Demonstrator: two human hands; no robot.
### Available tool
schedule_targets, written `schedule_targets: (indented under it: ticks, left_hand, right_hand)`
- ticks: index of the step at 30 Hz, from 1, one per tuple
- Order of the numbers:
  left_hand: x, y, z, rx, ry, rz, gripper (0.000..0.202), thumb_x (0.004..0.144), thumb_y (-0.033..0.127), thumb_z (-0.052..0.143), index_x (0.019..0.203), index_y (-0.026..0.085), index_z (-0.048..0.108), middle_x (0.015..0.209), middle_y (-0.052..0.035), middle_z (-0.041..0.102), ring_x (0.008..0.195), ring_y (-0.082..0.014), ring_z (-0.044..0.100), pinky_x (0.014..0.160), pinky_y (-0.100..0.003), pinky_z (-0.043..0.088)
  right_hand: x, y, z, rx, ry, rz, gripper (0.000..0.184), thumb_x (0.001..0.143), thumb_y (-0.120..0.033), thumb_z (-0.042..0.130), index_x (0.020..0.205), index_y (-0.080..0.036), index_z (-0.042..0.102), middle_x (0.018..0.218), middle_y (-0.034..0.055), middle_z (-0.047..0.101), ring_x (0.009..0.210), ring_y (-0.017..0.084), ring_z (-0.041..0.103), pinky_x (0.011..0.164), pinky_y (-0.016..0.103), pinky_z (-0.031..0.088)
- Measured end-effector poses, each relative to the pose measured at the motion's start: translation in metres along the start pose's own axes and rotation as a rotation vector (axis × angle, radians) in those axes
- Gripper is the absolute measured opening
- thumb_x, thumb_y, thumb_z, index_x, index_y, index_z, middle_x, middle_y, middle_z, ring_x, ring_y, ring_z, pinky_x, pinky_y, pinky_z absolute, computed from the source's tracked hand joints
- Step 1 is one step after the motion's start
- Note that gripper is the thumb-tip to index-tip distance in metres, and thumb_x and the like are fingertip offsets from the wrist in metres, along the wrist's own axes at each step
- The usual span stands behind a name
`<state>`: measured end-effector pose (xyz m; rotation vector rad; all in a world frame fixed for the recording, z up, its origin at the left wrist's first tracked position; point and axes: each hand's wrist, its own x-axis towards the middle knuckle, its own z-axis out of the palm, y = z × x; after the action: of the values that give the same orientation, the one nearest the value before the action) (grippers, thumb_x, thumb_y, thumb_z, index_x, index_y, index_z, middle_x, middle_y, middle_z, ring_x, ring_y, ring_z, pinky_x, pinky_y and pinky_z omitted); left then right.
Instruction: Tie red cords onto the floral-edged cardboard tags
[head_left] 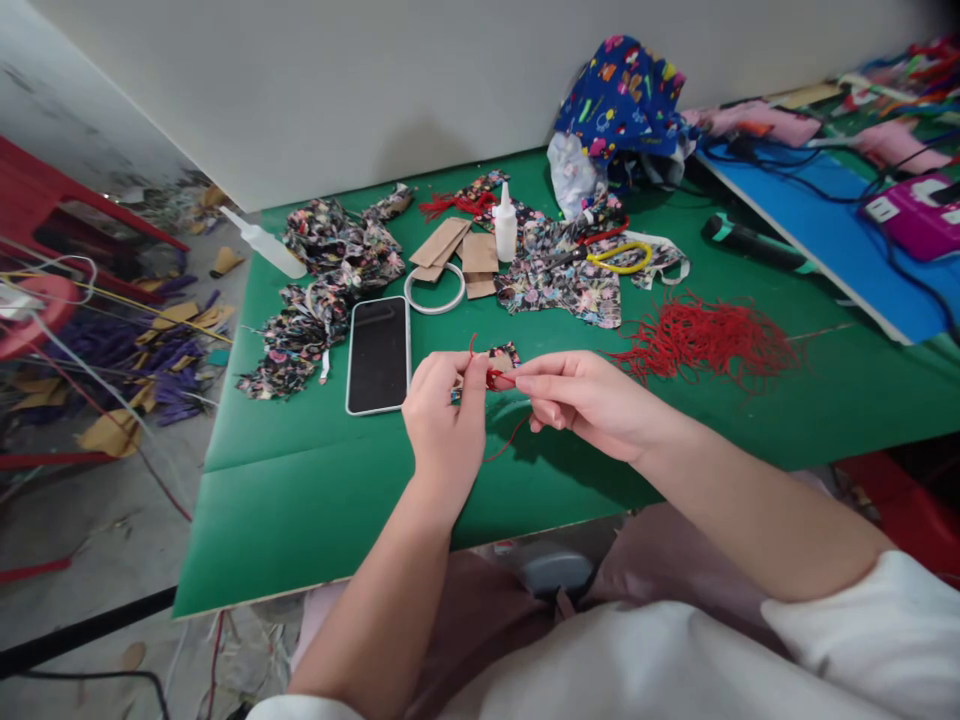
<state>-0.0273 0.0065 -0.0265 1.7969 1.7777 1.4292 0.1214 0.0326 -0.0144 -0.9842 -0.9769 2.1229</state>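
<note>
My left hand (454, 410) is closed round a small piece of black floral fabric (504, 356), held just above the green tabletop. The fabric is partly hidden behind my fingers. Thumb and forefinger of my right hand (574, 395) pinch a thin red cord (508, 378) that runs to a red knot or loop at the fabric. One loose end of the cord sticks up past my left thumb, and another hangs below. Left of my left hand lies a phone (379, 356) with a dark screen. A heap of cut red cords (712, 335) rests to the right.
Behind my hands are a ring of white tape (435, 308), cardboard pieces (478, 258), a glue bottle (505, 228), yellow-handled scissors (621, 258) and floral scraps (337, 245). A second bottle (266, 245) lies at the left edge. Right are a blue board (795, 220) and a black-and-green tool (754, 243).
</note>
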Motion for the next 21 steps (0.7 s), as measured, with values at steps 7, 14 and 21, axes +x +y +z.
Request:
schedule_targets:
  ticks: [7, 14, 21]
  left_hand:
    - [0.0000, -0.0012, 0.0016, -0.148, -0.045, -0.176, 0.022, 0.086, 0.033, 0.050, 0.072, 0.018, 0.060, 0.064, 0.0015, 0.058, 0.061, -0.0096, 0.051, 0.060, -0.022, 0.039]
    - [0.0044, -0.0032, 0.0032, -0.459, -0.220, -0.432, 0.025, 0.081, 0.035, 0.056, 0.064, 0.016, 0.060, 0.058, 0.0034, 0.056, 0.055, -0.0076, 0.046, 0.055, -0.020, 0.036]
    - [0.0042, -0.0048, 0.0051, -0.537, -0.244, -0.486, 0.024, 0.079, 0.033, 0.059, 0.062, 0.016, 0.062, 0.056, 0.0030, 0.057, 0.055, -0.0076, 0.049, 0.056, -0.019, 0.038]
  right_hand:
    - [0.0024, -0.0015, -0.0003, -0.011, 0.029, -0.008, 0.012, 0.075, -0.023, 0.063, 0.082, -0.015, 0.068, 0.042, -0.0076, 0.048, 0.041, 0.003, 0.037, 0.049, 0.020, 0.035]
    - [0.0050, -0.0027, -0.0042, -0.092, 0.096, -0.085, 0.011, 0.077, -0.025, 0.061, 0.078, -0.014, 0.064, 0.046, -0.0067, 0.048, 0.044, 0.004, 0.040, 0.048, 0.018, 0.037]
    - [0.0032, -0.0045, -0.0085, -0.251, 0.054, -0.159, 0.014, 0.076, -0.028, 0.062, 0.073, -0.015, 0.062, 0.051, -0.0049, 0.051, 0.048, 0.006, 0.046, 0.050, 0.021, 0.047]
